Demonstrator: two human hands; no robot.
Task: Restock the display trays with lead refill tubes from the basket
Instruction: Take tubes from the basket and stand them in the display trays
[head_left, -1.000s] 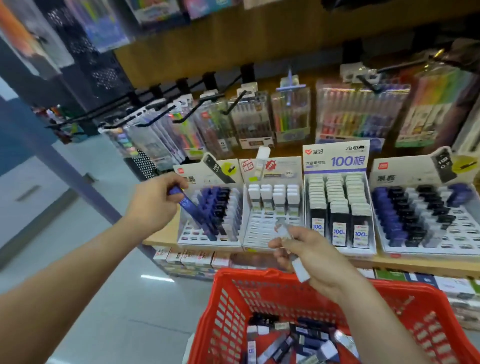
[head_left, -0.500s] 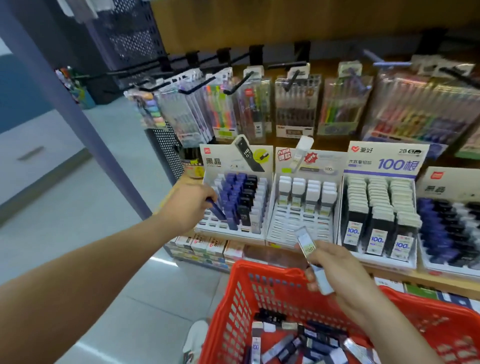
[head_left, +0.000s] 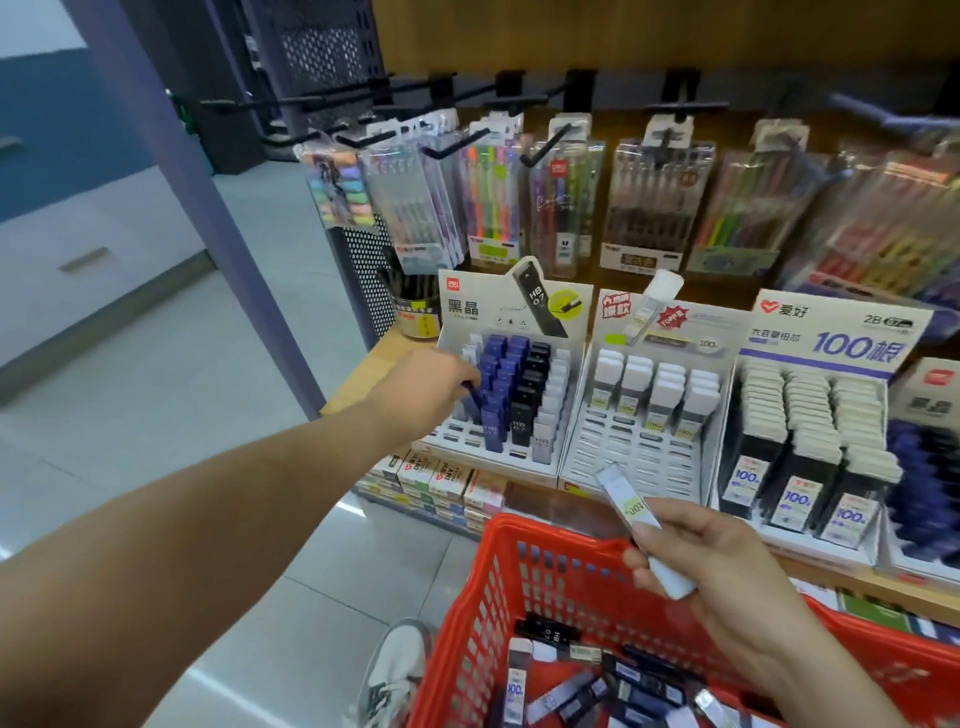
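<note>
My left hand holds a slim dark-blue tube at the left slots of the white slotted HB 0.7 tray. My right hand grips a flat, white-capped refill tube over the near red lattice plastic basket, where more boxy tubes lie jumbled.

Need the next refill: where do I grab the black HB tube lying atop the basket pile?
Pinch the black HB tube across its long edges at mid-length, coming down from above. It lies flat, label up, on the pile, and the red basket wall close behind likely blocks a side approach.
</note>
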